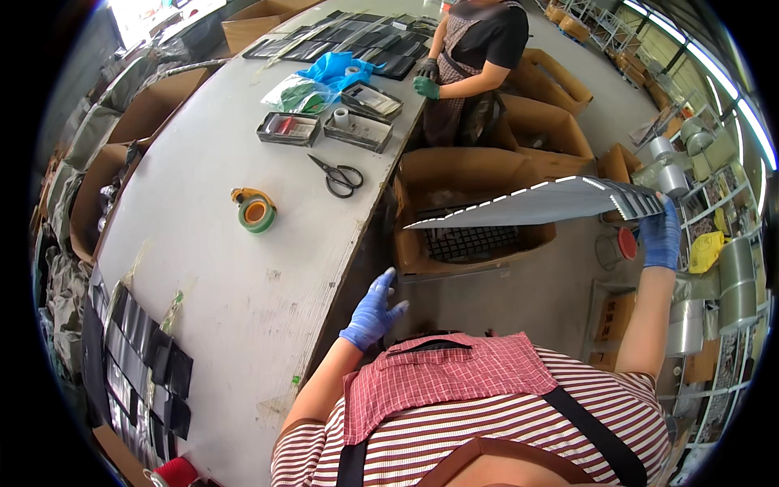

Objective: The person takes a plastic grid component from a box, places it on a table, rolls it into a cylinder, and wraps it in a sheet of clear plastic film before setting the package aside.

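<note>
My right hand (661, 235), in a blue glove, grips one end of a long grey panel with a pale notched edge (527, 203). Near my hand the panel looks like several layers folded or stacked together. It stretches left over an open cardboard box (454, 264) beside the table. Inside that box lies a black grid-like divider (471, 241), partly covered by the panel. My left hand (376, 312), also blue-gloved, hovers by the table edge with its fingers apart and nothing in it.
On the white table (243, 325) are black-handled scissors (337, 176), a green tape roll (257, 213), small trays (357, 130) and rows of black parts (142, 357). Across the box stands a person in gloves (475, 65). More cardboard boxes (544, 134) line the floor; shelves stand right.
</note>
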Tool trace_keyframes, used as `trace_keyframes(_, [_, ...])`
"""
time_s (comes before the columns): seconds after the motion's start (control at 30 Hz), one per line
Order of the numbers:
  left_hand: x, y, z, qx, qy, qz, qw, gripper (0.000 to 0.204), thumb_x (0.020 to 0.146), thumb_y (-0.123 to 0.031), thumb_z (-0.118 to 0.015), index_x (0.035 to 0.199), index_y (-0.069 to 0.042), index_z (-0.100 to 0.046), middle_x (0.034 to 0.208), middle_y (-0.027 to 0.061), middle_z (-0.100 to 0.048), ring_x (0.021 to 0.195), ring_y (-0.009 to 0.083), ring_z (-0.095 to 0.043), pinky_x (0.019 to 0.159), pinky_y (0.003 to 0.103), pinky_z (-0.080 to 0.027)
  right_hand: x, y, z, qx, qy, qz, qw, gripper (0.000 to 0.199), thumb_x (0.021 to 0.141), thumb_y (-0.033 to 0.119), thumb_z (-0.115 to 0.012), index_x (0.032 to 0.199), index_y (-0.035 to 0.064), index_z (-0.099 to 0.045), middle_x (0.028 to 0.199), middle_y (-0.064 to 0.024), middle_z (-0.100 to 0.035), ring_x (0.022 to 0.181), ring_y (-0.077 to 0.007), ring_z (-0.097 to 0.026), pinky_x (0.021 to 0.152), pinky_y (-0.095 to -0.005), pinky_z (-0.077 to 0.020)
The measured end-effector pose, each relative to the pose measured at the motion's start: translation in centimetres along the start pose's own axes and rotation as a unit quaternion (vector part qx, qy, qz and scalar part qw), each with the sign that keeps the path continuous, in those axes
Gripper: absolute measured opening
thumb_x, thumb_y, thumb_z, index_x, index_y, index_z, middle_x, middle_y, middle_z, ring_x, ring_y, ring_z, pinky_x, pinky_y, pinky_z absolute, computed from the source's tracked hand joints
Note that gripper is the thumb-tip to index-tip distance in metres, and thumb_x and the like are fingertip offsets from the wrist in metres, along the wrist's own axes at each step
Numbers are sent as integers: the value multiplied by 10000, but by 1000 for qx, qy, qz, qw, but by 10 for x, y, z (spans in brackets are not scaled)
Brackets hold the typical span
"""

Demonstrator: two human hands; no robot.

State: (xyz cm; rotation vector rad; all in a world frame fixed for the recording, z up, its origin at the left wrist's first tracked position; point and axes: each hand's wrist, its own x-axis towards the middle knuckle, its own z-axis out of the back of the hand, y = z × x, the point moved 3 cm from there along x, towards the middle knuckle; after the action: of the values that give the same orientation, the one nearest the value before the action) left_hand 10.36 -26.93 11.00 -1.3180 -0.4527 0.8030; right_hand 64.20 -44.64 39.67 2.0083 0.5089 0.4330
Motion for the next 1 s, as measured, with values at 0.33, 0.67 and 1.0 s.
trace_keyframes(0.33, [33,-34,-27,-189,-116,-63,973,528,891,-155,-729,1343,-19,-494,950,56,-649,709,103,-588,637,292,-514,-59,2,-107,22,28,-27,999,282,855,81,-667,1090,-62,-606,1064,-201,-677,1006,-321,-655,957,-408,-523])
trace_keyframes(0.67, [-75,-129,84,-125,-302,-148,933,143,923,-91,-669,1039,-8,-662,903,43,-691,846,92,-594,767,253,-509,50,11,-225,3,253,69,965,311,899,147,-669,1166,-3,-614,1099,-119,-671,1038,-236,-637,939,-341,-517])
trace_keyframes(1.0, [-204,-137,451,41,-511,-295,806,242,931,-113,-664,1162,-49,-631,1024,46,-684,903,122,-626,805,292,-524,-170,-23,-575,231,559,34,796,236,908,103,-615,1093,-44,-620,1104,-183,-662,1050,-331,-625,846,-349,-566])
